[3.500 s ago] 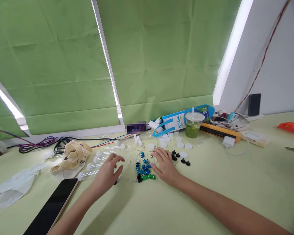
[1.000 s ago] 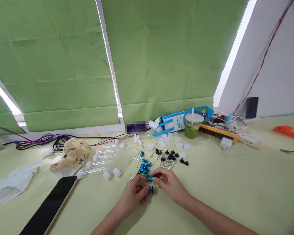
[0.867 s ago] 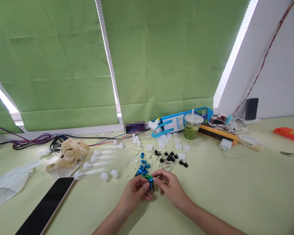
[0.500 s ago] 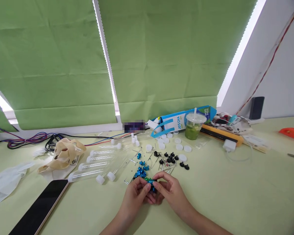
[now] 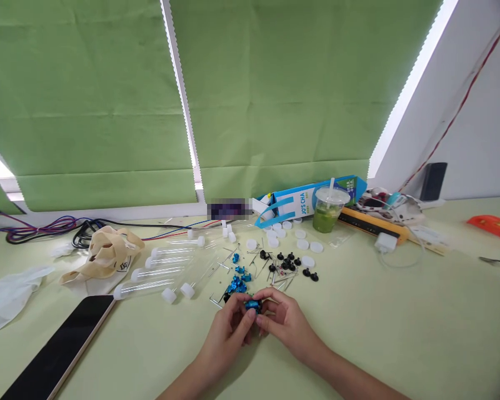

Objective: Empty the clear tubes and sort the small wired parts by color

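My left hand point(image 5: 230, 333) and my right hand point(image 5: 284, 322) meet at the middle of the pale green table point(image 5: 400, 322). Both pinch a small blue metal part point(image 5: 252, 305) between their fingertips. Just beyond the fingers lies a heap of blue metal parts point(image 5: 236, 279), with thin metal pins point(image 5: 216, 300) beside it. Further back sit small black knobs point(image 5: 291, 263) and round white caps point(image 5: 304, 244). Clear plastic tubes point(image 5: 158, 266) with white ends lie to the left of the heap.
A dark phone point(image 5: 58, 355) lies at the near left, with a white glove point(image 5: 8, 289) and a beige cloth point(image 5: 108, 255) beyond it. Cables point(image 5: 58, 229) run along the window sill. A cup of green drink point(image 5: 327, 209), a blue carton point(image 5: 304, 201), a charger point(image 5: 386, 242) and an orange tool point(image 5: 491, 226) stand at the back right.
Both hands left the spread of parts, came together nearer to me and closed on a small blue part. In the last second they only shifted their fingers on it.
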`<state>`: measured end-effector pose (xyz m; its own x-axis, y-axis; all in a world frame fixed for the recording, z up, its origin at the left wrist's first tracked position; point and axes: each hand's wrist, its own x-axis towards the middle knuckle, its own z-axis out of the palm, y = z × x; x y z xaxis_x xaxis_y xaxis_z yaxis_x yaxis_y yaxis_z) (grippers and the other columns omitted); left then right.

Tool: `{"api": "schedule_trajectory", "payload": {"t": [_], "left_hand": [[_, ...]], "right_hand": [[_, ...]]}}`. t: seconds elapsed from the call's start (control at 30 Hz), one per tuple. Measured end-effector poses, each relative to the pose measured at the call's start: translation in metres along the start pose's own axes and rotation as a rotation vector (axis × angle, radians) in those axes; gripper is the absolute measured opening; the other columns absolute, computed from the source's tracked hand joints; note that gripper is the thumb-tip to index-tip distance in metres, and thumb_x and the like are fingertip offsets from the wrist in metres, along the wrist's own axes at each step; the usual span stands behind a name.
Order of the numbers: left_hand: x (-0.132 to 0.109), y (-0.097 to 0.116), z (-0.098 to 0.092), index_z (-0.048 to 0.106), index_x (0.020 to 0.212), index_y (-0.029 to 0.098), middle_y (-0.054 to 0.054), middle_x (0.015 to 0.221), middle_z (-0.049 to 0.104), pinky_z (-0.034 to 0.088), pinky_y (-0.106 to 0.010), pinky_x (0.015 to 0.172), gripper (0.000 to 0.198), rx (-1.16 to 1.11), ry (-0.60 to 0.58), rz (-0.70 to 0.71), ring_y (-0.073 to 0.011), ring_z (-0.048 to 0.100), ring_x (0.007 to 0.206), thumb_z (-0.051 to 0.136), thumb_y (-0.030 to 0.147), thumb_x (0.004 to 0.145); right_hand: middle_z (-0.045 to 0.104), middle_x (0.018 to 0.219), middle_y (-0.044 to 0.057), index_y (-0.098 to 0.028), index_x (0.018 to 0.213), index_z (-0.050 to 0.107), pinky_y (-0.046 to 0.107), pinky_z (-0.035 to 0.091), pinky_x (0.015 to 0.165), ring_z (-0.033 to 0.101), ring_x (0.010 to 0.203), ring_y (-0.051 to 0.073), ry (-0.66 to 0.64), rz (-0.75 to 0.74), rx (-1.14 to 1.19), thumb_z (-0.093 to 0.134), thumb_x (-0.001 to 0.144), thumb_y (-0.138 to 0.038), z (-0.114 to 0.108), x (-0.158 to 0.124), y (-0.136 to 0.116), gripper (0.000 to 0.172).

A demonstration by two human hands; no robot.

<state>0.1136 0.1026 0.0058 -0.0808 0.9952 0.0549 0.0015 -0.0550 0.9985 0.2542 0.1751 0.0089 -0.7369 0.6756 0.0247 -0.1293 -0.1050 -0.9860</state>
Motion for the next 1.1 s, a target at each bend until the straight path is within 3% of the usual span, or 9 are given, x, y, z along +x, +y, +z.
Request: {"api": "schedule_trajectory", "payload": {"t": [0.23,0.4,0.5,0.7,1.1], "left_hand": [[-0.0006,-0.0032,-0.0006,0.046,0.096,0.017,0.001,0.067,0.052,0.034,-0.019,0.048,0.027,0.061,-0.009,0.029,-0.0083,0.043,0.052,0.04,0.042,0.089],[-0.0021,0.004,0.0018,0.048,0.091,0.019,-0.003,0.079,0.058,0.041,-0.025,0.067,0.022,0.243,0.038,0.113,-0.015,0.054,0.072,0.038,0.038,0.09],[-0.0031,0.0057,0.0031,0.047,0.094,0.019,-0.004,0.082,0.06,0.042,-0.027,0.071,0.022,0.307,0.035,0.11,-0.0167,0.055,0.075,0.033,0.036,0.091],[-0.0037,0.0048,0.003,0.05,0.102,0.019,-0.01,0.098,0.063,0.042,-0.029,0.075,0.025,0.384,0.06,0.074,-0.0211,0.058,0.086,0.034,0.036,0.091],[-0.0025,0.0034,0.0017,0.05,0.102,0.02,-0.01,0.097,0.064,0.042,-0.029,0.074,0.025,0.419,0.07,0.061,-0.0215,0.059,0.083,0.035,0.035,0.09]], "right_hand": [[0.058,0.077,0.001,-0.019,0.099,0.054,0.025,0.047,0.058,0.056,0.066,0.012,0.01,-0.018,-0.026,0.067,0.073,-0.034,-0.0019,0.002,0.0011,0.033],[0.057,0.086,0.002,-0.02,0.097,0.056,0.024,0.048,0.058,0.054,0.069,0.012,0.012,-0.04,0.012,0.067,0.072,-0.036,0.0,0.0026,0.0021,0.032],[0.058,0.088,0.003,-0.02,0.098,0.055,0.025,0.047,0.06,0.054,0.07,0.012,-0.006,-0.029,0.024,0.067,0.073,-0.036,0.0006,0.0018,0.0019,0.032],[0.059,0.09,0.002,-0.021,0.098,0.056,0.027,0.045,0.077,0.056,0.086,0.015,-0.025,0.0,0.011,0.073,0.066,-0.031,-0.0028,0.0028,-0.0012,0.038],[0.061,0.09,0.003,-0.019,0.097,0.055,0.028,0.044,0.077,0.056,0.085,0.015,-0.047,0.051,0.032,0.074,0.065,-0.027,-0.0046,0.006,-0.006,0.038]]}}
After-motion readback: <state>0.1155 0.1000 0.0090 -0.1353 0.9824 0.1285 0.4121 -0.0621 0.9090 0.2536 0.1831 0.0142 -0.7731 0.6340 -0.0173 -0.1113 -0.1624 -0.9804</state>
